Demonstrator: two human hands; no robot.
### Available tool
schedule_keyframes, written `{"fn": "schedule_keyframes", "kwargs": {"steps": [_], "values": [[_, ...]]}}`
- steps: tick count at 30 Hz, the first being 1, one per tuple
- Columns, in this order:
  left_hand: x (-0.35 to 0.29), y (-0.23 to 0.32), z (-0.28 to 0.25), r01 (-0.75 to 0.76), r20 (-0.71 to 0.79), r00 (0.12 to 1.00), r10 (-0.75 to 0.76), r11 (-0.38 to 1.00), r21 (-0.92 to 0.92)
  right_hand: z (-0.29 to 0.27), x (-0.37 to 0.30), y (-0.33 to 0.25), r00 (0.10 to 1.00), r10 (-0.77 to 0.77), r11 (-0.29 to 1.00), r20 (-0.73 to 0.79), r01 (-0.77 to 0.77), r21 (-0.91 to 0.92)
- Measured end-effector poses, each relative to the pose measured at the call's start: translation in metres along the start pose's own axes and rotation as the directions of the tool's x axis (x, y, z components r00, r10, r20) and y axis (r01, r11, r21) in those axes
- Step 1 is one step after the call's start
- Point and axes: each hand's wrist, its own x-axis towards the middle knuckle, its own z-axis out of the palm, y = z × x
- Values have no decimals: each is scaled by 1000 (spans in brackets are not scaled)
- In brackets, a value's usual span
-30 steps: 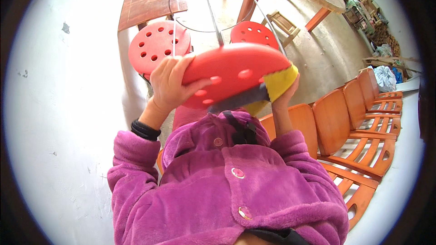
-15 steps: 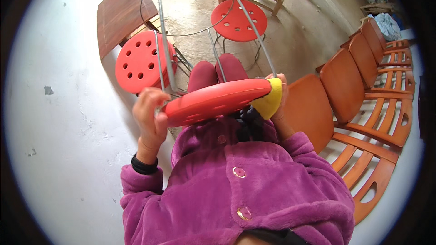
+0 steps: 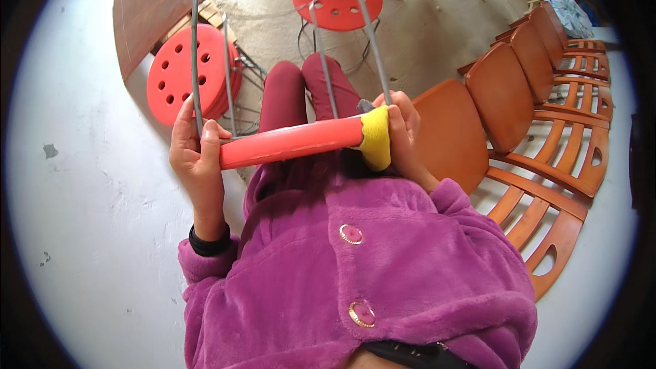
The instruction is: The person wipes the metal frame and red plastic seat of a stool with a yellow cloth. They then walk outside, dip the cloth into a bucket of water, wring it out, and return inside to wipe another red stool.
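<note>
A red round stool (image 3: pixel 294 145) is held in front of my lap, its seat seen edge-on and its grey metal legs pointing away from me. At the seat's left end, my left hand (image 3: pixel 198 154) is closed round a leg, thumb towards the rim. My right hand (image 3: pixel 404 130) is closed at the other end, by another leg, with a yellow cloth (image 3: pixel 376 138) folded over the seat's rim under it. Part of the right fingers is hidden behind the leg and cloth.
Stacked red stools (image 3: pixel 188 75) stand at the left beside a brown wooden table (image 3: pixel 160 10). Another red stool (image 3: pixel 338 0) is ahead, beyond my knees. A row of orange-brown wooden chairs (image 3: pixel 451 137) runs along the right. White wall (image 3: pixel 89 198) lies on the left.
The stool has tipped so its perforated seat face no longer shows, only the rim. My left hand, blurred beside the rim before, now grips the leg. The surroundings have shifted up and left in view.
</note>
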Motion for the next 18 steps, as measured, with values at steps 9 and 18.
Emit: {"fn": "schedule_keyframes", "kwargs": {"steps": [9, 18], "values": [[7, -17, -11, -4, 60, 998, 9, 997, -76, 4, -5, -9, 999, -11, 1000, -45, 11, -12], [7, -34, -22, 51, -28, 998, -55, 991, -127, -9, 39, -39, 882, -435, 811, 181, 471, -347]]}}
